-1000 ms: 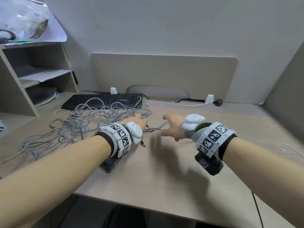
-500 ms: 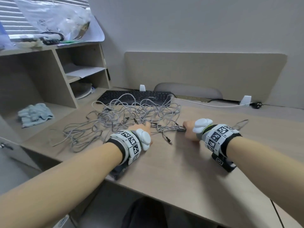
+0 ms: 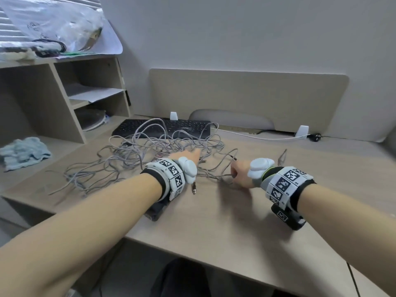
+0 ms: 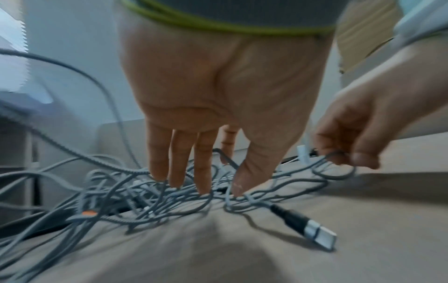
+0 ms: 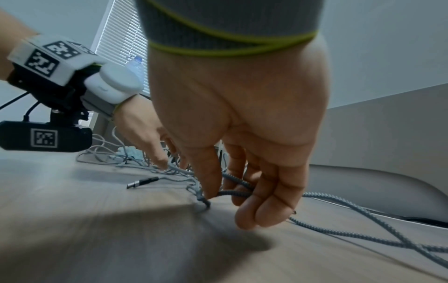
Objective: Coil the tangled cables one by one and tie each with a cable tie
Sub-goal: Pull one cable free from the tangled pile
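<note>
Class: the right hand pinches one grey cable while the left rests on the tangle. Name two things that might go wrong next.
1. The cable pinched by the right hand runs into the tangle; pulling may tighten knots.
2. The left hand touches the pile with straight fingers only, so the heap could drag along, perhaps catching the loose plug.

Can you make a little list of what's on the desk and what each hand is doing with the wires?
wires: grey tangled cables in a heap on the desk
left hand: fingers straight, tips on the heap
right hand: pinching one grey cable
loose plug: a USB plug lying on the desk
behind the heap: black keyboard
on the shelf at left: blue cloth
tied coils: none seen yet
</note>
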Available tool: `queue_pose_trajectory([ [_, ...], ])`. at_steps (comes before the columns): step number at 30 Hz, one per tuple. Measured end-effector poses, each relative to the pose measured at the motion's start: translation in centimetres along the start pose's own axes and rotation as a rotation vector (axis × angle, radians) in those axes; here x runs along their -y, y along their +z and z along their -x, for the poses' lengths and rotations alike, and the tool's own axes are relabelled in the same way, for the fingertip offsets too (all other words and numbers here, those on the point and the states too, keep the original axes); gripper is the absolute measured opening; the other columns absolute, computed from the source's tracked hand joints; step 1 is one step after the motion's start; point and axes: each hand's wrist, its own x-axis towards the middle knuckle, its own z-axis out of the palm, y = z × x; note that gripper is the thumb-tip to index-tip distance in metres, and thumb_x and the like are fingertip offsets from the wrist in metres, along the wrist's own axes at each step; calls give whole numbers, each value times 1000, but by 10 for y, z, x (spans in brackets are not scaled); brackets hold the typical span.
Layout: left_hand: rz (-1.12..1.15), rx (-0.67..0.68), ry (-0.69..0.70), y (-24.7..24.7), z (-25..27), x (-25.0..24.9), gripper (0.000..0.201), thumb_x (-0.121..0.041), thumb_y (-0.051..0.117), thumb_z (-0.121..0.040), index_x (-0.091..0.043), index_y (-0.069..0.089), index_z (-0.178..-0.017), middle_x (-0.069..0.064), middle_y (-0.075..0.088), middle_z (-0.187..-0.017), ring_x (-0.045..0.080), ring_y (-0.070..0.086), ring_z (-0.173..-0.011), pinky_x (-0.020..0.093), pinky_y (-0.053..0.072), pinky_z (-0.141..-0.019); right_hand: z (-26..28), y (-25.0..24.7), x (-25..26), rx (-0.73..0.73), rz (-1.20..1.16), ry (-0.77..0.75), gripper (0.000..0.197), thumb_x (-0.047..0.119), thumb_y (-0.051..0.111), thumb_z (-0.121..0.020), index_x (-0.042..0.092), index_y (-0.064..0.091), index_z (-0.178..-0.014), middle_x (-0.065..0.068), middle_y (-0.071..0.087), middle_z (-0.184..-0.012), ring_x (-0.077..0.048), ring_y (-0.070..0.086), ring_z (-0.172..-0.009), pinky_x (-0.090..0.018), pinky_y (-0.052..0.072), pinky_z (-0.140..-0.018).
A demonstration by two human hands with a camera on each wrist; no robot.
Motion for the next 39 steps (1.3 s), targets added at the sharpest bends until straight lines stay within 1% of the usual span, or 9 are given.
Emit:
queue_pose_trajectory([
  [4,-64,-11,70,10,7,-19,63,-11,71,-77,-9,33,-127,13,57,-103,24,53,-72,36,46,-63,5,-5,-5,-55,-125,-29,9,27,55,-89,25,59,-97,3,64,-95,-24,61,-89,-28,40,-71],
  [8,-42,-106,135,21,7,-35,86,-33,74,-78,-17,23,-145,12,43,-137,34,58,-109,39,50,-80,12,-6,-7,-136,-242,-90,7,23,53,-89,27,58,-87,-1,68,-99,-27,64,-92,-36,52,-80],
  [12,30,-146,201,23,-1,-45,102,-43,75,-78,-33,7,-153,12,29,-149,39,56,-118,48,52,-92,25,-9,-3,-172,-304,-158,12,21,53,-92,20,65,-96,0,61,-93,-25,59,-89,-33,48,-79],
  [17,31,-287,214,25,-12,-52,94,-52,73,-77,-35,15,-149,12,27,-147,40,57,-114,47,50,-93,39,-8,-15,-162,-386,-156,16,17,52,-94,14,67,-99,1,57,-89,-21,52,-83,-26,37,-71],
  [21,-84,-292,257,24,-14,-66,69,-49,65,-86,-37,33,-145,12,21,-156,34,27,-140,49,37,-108,46,-6,-29,-142,-401,-116,11,15,50,-93,19,59,-89,-1,59,-85,-22,56,-79,-28,43,-71],
  [25,-125,-275,220,17,-23,-65,31,-36,65,-84,-30,60,-114,10,29,-151,32,26,-139,45,39,-103,39,-7,-46,-175,-303,-39,12,20,50,-92,26,57,-85,-3,67,-98,-27,61,-93,-35,45,-83],
  [33,-150,-217,183,15,-42,-39,27,-33,48,-98,-27,60,-121,7,35,-150,34,29,-136,48,39,-104,23,17,-118,-96,-422,239,17,16,48,-85,18,60,-75,-14,75,-83,-25,65,-62,-41,59,-72],
  [36,-214,-161,228,20,-48,-47,25,-28,46,-99,-23,63,-116,5,55,-128,31,43,-124,47,44,-101,19,24,-118,-68,-384,279,20,17,45,-86,17,64,-90,-10,75,-76,-25,70,-64,-40,61,-72],
  [39,-295,-104,199,23,-51,-58,12,-17,58,-90,-17,67,-97,5,69,-97,27,61,-95,40,55,-76,28,16,-98,-46,-407,254,24,20,50,-84,19,49,-108,-9,73,-84,-23,66,-48,-36,60,-61],
])
